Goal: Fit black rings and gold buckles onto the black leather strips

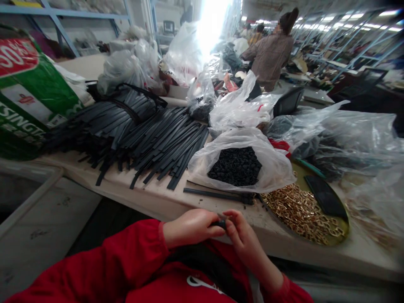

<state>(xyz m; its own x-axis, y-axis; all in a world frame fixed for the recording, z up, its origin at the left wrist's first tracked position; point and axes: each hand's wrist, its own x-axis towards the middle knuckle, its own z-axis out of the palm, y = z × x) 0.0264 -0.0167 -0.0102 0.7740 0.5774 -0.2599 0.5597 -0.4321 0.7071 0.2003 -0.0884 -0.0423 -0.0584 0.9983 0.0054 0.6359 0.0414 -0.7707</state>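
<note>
In the head view, both hands meet just in front of the red-sleeved chest, below the near edge of the table (151,198). The left hand (189,227) is curled nearly closed, thumb and fingertips pinched on a small black piece (221,223). The right hand (241,235) pinches the same piece from the other side, fingers bent close together. Little of the piece shows, so its shape cannot be told.

Just beyond lie a single black strip (217,195), an open plastic bag of black bits (235,166) and a round tray (346,221) heaped with gold-coloured rings (299,212). A pile of black strips (151,139) spreads to the left, and a person (271,54) stands well back.

So small a piece is probably best handled with fingertip pinches on both sides, held over the table rather than the lap — a slip would land within reach.
</note>
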